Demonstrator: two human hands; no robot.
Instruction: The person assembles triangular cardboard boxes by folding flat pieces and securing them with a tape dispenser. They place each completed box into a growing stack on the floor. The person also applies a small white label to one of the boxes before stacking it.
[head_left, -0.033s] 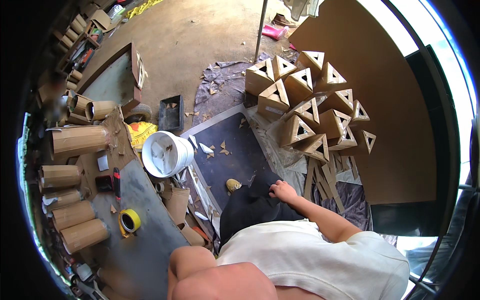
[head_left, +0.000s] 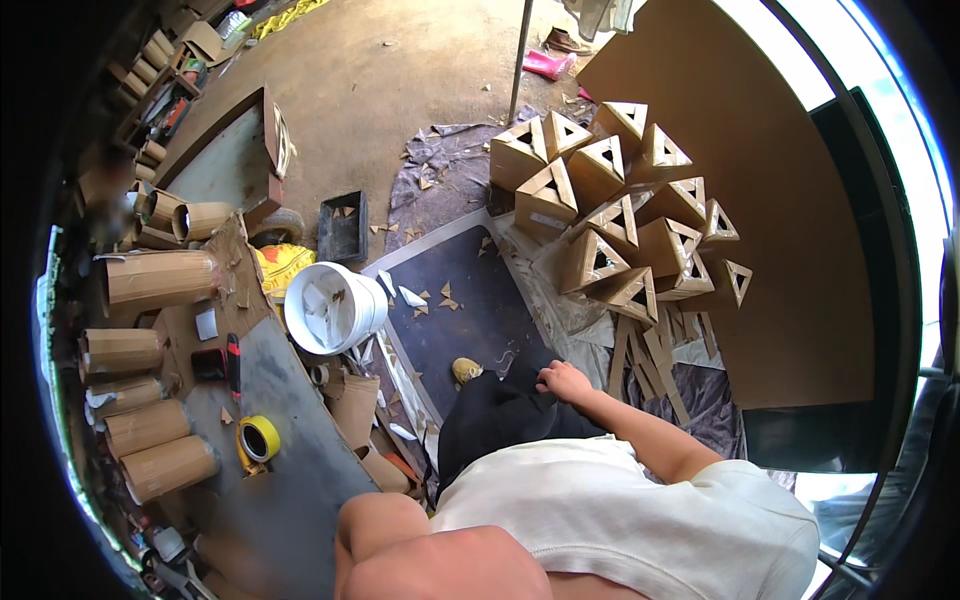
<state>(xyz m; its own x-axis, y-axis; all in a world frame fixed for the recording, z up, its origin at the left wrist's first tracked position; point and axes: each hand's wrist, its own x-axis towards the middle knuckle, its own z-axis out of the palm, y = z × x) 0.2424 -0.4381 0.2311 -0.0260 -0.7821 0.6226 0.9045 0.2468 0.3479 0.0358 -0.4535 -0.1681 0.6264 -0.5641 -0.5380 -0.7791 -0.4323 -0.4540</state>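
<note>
My right hand (head_left: 565,381) rests on the dark trousers (head_left: 490,420) over my right thigh. Its fingers are loosely bent and slightly apart, with nothing seen in them. My left arm (head_left: 385,520) is folded up close to the lower edge. A large, out-of-focus patch of skin beside it may be my left hand or forearm, and no fingers show there. Off to the right of my right hand lie flat cardboard strips (head_left: 650,365). Beyond them stands a group of triangular cardboard tubes (head_left: 600,250), upright with open tops.
On the left, a grey work table (head_left: 300,410) carries a roll of yellow tape (head_left: 260,438), a red-and-black cutter (head_left: 234,365) and several cardboard cylinders (head_left: 160,282). A white bucket (head_left: 365,305) holds scraps. Behind it sits a black crate (head_left: 343,225). A large brown board (head_left: 790,250) leans at right.
</note>
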